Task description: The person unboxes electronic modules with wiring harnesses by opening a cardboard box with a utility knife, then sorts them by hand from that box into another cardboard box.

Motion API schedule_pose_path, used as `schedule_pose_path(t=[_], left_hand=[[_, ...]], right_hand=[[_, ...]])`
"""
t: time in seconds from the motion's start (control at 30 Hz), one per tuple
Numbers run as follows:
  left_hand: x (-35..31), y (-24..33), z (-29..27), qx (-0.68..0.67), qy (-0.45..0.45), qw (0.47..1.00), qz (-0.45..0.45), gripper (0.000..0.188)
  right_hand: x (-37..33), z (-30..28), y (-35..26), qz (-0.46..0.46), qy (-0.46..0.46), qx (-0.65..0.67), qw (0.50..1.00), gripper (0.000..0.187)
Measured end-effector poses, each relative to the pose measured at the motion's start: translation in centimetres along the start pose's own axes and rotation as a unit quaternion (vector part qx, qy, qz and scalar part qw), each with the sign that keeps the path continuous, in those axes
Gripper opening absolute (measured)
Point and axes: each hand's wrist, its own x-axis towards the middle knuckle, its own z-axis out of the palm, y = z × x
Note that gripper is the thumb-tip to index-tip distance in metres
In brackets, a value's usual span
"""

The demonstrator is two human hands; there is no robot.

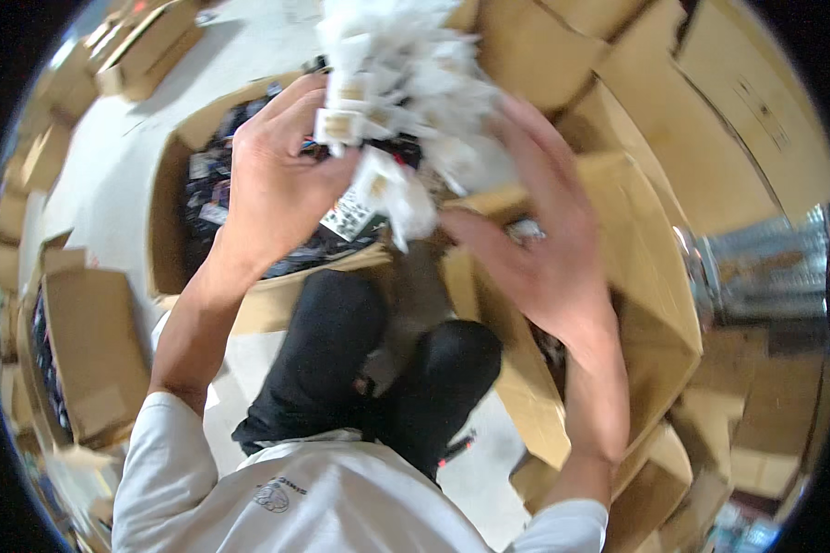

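Observation:
My left hand (272,180) is raised in front of me and grips a loose bunch of small white packets (406,83). The bunch hangs down between both hands and is blurred. My right hand (535,230) is beside it on the right with fingers spread, its fingertips touching the lower packets. Below the hands is an open cardboard box (171,207) filled with dark packaged items. A second cardboard box (636,304) stands under my right forearm. My knees in black trousers (341,359) are between the boxes.
Another open cardboard box (88,350) with dark items sits on the pale floor at the left. Several more cardboard boxes (148,51) stand at the upper left and across the top right. A shiny metal object (756,267) lies at the right edge.

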Motion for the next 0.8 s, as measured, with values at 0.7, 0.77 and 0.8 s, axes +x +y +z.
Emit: schedule_pose_path(t=[0.7,0.77,0.8], left_hand=[[-3.9,5.8,14.1,-0.129,-0.358,0.925,-0.01,0.056],[-3.8,5.7,14.2,-0.112,-0.369,0.922,-0.017,0.057],[-3.6,6.0,14.6,-0.122,-0.371,0.921,-0.01,0.057]], right_hand=[[-38.9,-9.2,24.3,0.542,-0.496,-0.218,0.642,0.045],[-39.9,-4.0,23.7,0.484,-0.467,-0.234,0.702,0.045],[-42.5,-2.3,24.6,0.491,-0.468,-0.234,0.697,0.045]])
